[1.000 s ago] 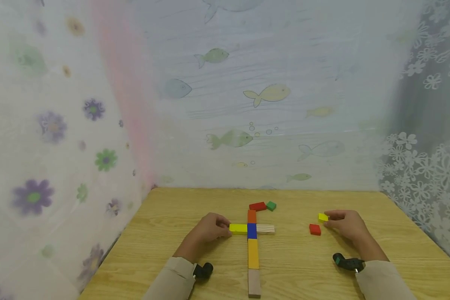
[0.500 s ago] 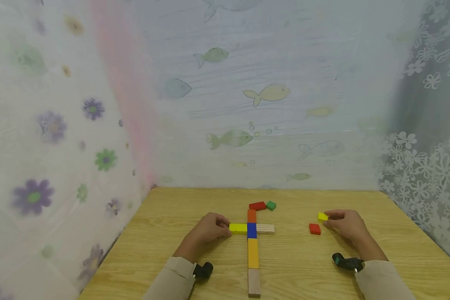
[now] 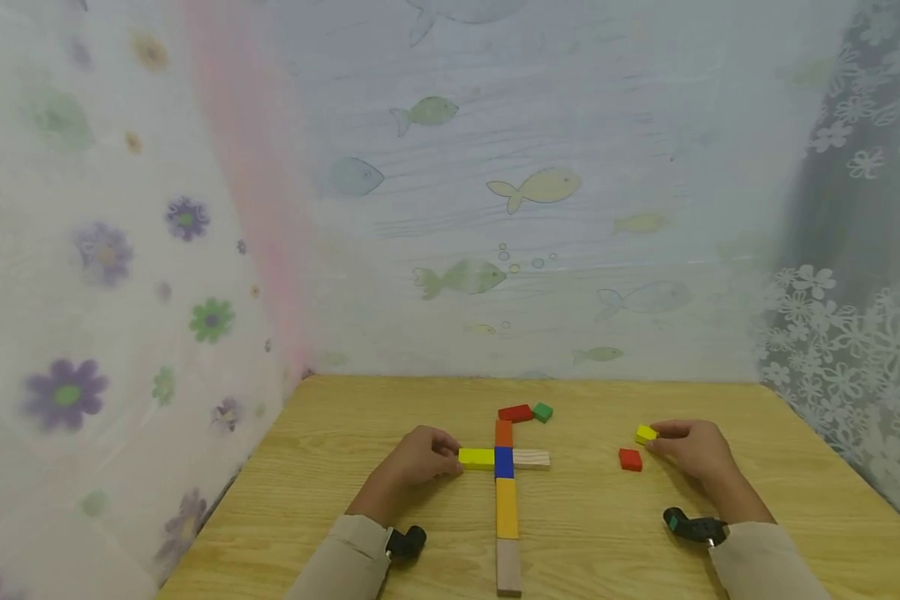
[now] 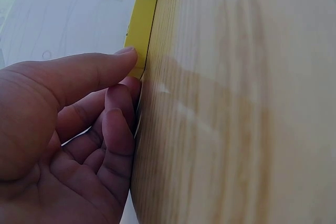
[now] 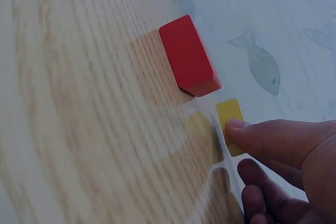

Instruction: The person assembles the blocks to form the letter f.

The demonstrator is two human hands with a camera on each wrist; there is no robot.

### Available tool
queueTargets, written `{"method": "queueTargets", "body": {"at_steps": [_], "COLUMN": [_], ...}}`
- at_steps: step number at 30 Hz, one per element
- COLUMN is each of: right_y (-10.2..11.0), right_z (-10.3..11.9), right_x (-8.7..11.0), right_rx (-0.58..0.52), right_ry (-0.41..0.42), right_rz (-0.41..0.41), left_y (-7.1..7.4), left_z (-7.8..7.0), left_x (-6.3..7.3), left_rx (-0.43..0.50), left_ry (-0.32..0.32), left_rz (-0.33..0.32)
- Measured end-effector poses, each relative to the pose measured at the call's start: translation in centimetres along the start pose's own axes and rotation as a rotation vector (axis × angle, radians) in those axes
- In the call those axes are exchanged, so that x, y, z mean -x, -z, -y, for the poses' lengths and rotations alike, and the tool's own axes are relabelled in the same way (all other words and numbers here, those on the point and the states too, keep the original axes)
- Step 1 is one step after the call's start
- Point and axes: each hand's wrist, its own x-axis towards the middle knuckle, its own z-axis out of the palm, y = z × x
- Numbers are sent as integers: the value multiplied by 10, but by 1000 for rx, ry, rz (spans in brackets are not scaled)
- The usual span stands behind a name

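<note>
My left hand (image 3: 423, 454) pinches the left end of a long yellow block (image 3: 477, 458) with thumb and fingers. That block's right end meets a blue block (image 3: 503, 462) in a cross-shaped layout on the table. In the left wrist view the thumb lies on the yellow block (image 4: 140, 27), its fingers curled behind. At the right, my right hand (image 3: 696, 450) holds a small yellow block (image 3: 645, 434) between thumb and fingers. The right wrist view has the thumb pressed on this yellow block (image 5: 230, 114). Just in front of it lies a red block (image 3: 630, 459), untouched.
Around the blue block lie an orange-red block (image 3: 503, 432), a plain wood block (image 3: 532, 458), a golden-yellow block (image 3: 506, 507) and a brownish block (image 3: 508, 567). Behind them sit a long red block (image 3: 515, 413) and a green block (image 3: 543, 412). Patterned curtains surround the wooden table (image 3: 585, 542).
Both hands stay nearly still. The small yellow block in the right hand shifts very slightly to the left and shows more of its side; the other blocks keep their places.
</note>
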Motion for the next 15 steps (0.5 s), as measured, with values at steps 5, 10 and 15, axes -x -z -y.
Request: {"method": "queueTargets", "body": {"at_steps": [5,10,15], "right_y": [0,1,2], "right_z": [4,9,12], "right_x": [0,0,-3], "right_rx": [5,7,24], "right_ry": [-7,-22,-34], "right_rz": [-3,-1,1], "left_y": [0,1,1], "left_z": [0,-2,0], "left_x": [0,1,0], "left_rx": [-9,1,8], "left_ry": [1,3,0], "left_rz": [-6,-7,4]}}
